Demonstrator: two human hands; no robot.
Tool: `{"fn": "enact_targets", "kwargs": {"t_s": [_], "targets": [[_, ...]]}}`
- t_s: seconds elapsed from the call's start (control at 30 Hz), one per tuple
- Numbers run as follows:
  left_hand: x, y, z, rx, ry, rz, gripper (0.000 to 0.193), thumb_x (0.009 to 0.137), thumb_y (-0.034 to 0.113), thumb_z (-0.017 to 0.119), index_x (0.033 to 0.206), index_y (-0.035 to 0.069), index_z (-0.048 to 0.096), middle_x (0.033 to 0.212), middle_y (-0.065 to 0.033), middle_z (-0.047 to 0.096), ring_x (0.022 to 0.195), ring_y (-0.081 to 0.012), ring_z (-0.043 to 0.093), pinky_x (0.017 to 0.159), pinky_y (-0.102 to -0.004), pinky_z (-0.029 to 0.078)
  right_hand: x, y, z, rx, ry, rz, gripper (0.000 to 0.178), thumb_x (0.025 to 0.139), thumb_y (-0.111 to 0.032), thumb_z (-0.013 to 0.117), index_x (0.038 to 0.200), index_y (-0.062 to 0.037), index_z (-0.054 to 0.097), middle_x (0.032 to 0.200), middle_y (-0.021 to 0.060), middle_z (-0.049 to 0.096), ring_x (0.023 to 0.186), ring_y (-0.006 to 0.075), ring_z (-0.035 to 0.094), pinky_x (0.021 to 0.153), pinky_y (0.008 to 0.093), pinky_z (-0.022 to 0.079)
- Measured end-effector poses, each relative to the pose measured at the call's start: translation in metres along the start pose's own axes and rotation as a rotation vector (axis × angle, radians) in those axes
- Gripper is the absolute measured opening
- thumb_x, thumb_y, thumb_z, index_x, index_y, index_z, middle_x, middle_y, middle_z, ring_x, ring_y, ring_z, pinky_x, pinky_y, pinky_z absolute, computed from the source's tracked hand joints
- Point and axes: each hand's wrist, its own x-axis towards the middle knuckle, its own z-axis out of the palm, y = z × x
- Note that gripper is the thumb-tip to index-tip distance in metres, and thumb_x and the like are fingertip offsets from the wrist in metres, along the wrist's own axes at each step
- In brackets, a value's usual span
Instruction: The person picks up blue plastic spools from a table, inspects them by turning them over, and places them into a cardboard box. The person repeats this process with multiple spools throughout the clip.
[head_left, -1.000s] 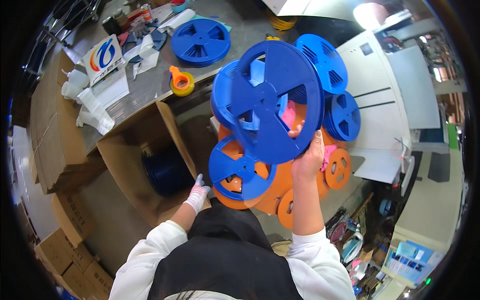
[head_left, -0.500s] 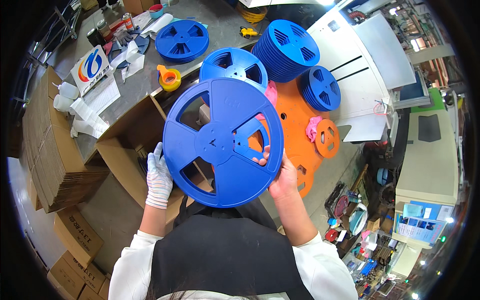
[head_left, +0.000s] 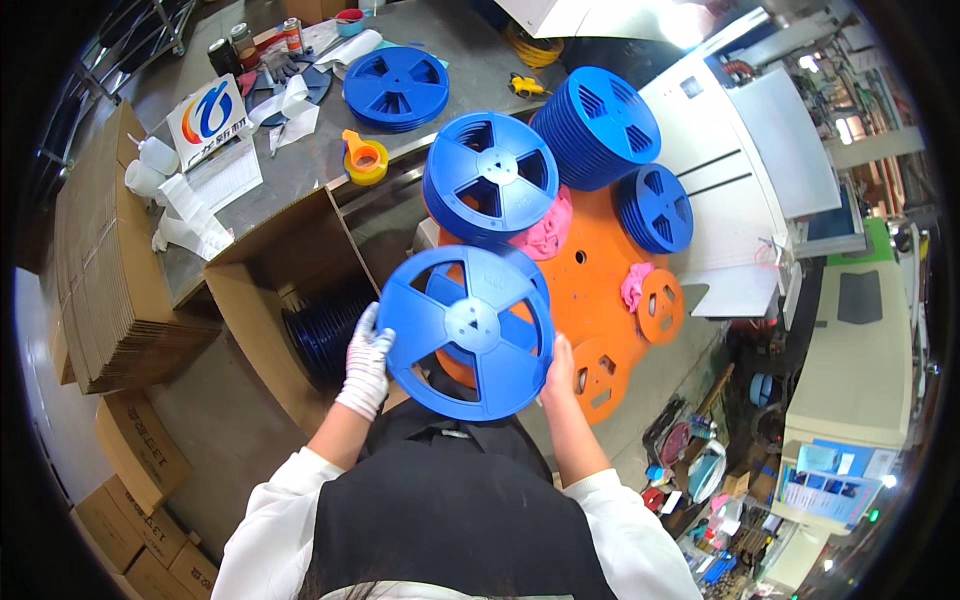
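A large blue plastic reel flange (head_left: 472,323), round with open windows and a hub in the middle, is held up between my two hands. My left hand (head_left: 364,372), in a white striped glove, grips its left rim. My bare right hand (head_left: 560,374) holds the right rim from the side, its fingers mostly hidden behind the disc. Right behind it, another blue reel (head_left: 527,268) shows partly. Further back stands a stack of blue reels (head_left: 540,205) on an orange table (head_left: 600,275).
A tall blue reel stack (head_left: 570,150) and a smaller one (head_left: 655,208) stand at the back right. More blue discs (head_left: 396,88) lie on the grey bench (head_left: 330,130), near a tape roll (head_left: 366,160). An open carton (head_left: 255,330) holding dark reels is left of my glove.
The blue reel flange has moved lower, away from the camera, and tilted. My right fingers, which showed through a window, are now behind the rim. The view has shifted slightly left.
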Motion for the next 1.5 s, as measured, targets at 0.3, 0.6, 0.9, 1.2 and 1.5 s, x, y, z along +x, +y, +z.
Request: {"fn": "enact_targets", "kwargs": {"t_s": [0.3,0.6,0.9,1.2,1.5], "targets": [[0.070,-0.094,0.008,0.295,-0.013,-0.043,0.074,0.089,-0.019,0.045,0.154,0.012,0.029,0.145,-0.0102,0.046,0.125,-0.0211,0.050,0.104,-0.0258,0.038,0.099,0.005,0.033,-1.073,-0.154,-0.549,0.052,0.090,-0.026,0.062,0.135,-0.0028,0.051,0.142,0.0212,0.046,0.132,0.0376,0.043,0.111,0.0443,0.033],[0.047,-0.108,-0.019,0.548,0.262,-0.211,0.085,0.089,-0.003,0.054,0.157,0.023,0.011,0.155,-0.0227,0.030,0.141,-0.0342,0.035,0.112,-0.0383,0.034,0.218,-0.028,0.187,-1.496,-0.427,-1.045,0.057,0.076,-0.017,0.077,0.127,-0.0055,0.055,0.117,0.0136,0.059,0.116,0.0318,0.054,0.106,0.0442,0.038],[0.023,-0.082,-0.020,0.302,0.270,-0.099,0.066,0.093,0.010,0.059,0.153,0.014,0.031,0.144,-0.0155,0.045,0.128,-0.0226,0.045,0.108,-0.0342,0.035,0.119,-0.162,0.168,-0.623,-0.487,-0.906,0.025,0.100,-0.019,0.053,0.112,0.0018,0.060,0.095,0.0130,0.063,0.079,0.0225,0.063,0.075,0.0313,0.051],[0.002,0.028,0.026,-0.258,0.238,0.062,0.062,0.092,0.052,0.062,0.141,0.016,0.047,0.131,-0.0040,0.058,0.112,-0.0215,0.058,0.092,-0.0346,0.050,-0.021,-0.199,0.111,0.253,-0.475,0.185,0.041,0.106,-0.034,0.039,0.111,0.0008,0.059,0.077,0.0052,0.058,0.064,0.0153,0.062,0.078,0.0375,0.058],[-0.071,0.078,0.019,-0.149,0.125,0.195,0.063,0.095,0.045,0.057,0.148,0.016,0.039,0.133,-0.0045,0.056,0.111,-0.0185,0.061,0.081,-0.0348,0.057,-0.094,-0.183,0.099,0.308,-0.494,0.224,0.042,0.106,-0.036,0.039,0.114,0.0017,0.055,0.077,0.0057,0.058,0.062,0.0152,0.062,0.080,0.0382,0.058]]}}
